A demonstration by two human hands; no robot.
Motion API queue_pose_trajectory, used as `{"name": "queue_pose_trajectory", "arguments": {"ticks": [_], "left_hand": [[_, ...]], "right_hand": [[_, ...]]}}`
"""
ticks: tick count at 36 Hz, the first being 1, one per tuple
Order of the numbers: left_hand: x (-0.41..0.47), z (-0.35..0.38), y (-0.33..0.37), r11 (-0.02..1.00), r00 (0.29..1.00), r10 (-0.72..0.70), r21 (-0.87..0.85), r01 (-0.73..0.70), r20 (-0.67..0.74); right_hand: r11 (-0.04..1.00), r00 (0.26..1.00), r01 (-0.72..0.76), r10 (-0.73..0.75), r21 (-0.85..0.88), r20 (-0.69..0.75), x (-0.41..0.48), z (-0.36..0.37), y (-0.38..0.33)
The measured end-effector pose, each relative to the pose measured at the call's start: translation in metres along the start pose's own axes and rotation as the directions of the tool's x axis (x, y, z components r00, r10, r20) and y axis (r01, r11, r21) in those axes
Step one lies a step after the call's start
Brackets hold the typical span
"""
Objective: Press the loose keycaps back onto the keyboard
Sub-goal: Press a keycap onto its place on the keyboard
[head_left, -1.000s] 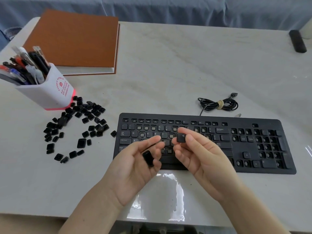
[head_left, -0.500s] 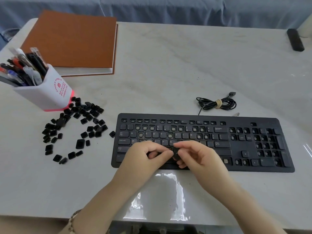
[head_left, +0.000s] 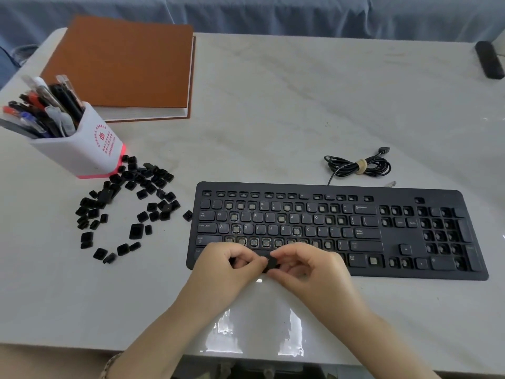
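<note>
Head view: a pale, glossy bench (head_left: 300, 105), with blue cloth (head_left: 273, 12) behind it at 12 o'clock, carries the keyboard (head_left: 410, 242) at 4 o'clock and loose keycaps (head_left: 131, 203) at 9 o'clock. Toward 6 o'clock, the left hand (head_left: 226, 266) and right hand (head_left: 308, 266) meet over the keyboard's near edge, their curled fingers pinching one keycap (head_left: 272, 263).

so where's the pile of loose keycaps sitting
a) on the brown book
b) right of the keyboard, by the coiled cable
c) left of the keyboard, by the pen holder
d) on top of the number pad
c: the loose keycaps lie scattered left of the keyboard, just in front of the white pen holder.
</note>
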State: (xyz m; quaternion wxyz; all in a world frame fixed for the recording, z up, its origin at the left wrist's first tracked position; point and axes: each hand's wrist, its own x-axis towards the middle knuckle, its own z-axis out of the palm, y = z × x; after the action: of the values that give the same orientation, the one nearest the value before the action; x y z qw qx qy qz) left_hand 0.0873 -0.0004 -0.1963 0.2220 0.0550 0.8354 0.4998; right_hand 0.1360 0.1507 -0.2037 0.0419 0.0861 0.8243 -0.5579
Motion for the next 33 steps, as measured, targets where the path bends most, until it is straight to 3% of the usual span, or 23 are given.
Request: {"name": "queue_pose_trajectory", "arguments": {"ticks": [6, 10, 15, 25, 33], "left_hand": [[-0.004, -0.004, -0.008, 0.998, 0.999, -0.023, -0.054, 0.024, 0.023], [-0.006, -0.009, -0.011, 0.997, 0.996, -0.052, -0.065, 0.047, -0.078], [-0.003, -0.024, -0.015, 0.973, 0.975, -0.146, -0.204, 0.110, -0.169], [-0.004, -0.042, -0.022, 0.996, 0.977, -0.020, -0.087, 0.002, -0.210], [-0.006, -0.046, -0.025, 0.999, 0.972, -0.001, -0.040, -0.009, -0.233]], "right_hand": [[0.974, 0.994, 0.111, -0.111, -0.195, 0.008, 0.002, 0.005, 0.002], [0.931, 0.983, 0.166, -0.182, -0.325, -0.018, 0.007, 0.003, 0.008], [0.941, 0.984, 0.118, -0.154, -0.316, -0.090, 0.014, -0.003, 0.018], [0.917, 0.984, 0.154, -0.175, -0.369, -0.025, 0.038, 0.017, 0.009], [0.884, 0.983, 0.166, -0.182, -0.436, 0.005, 0.040, 0.021, 0.014]]}}
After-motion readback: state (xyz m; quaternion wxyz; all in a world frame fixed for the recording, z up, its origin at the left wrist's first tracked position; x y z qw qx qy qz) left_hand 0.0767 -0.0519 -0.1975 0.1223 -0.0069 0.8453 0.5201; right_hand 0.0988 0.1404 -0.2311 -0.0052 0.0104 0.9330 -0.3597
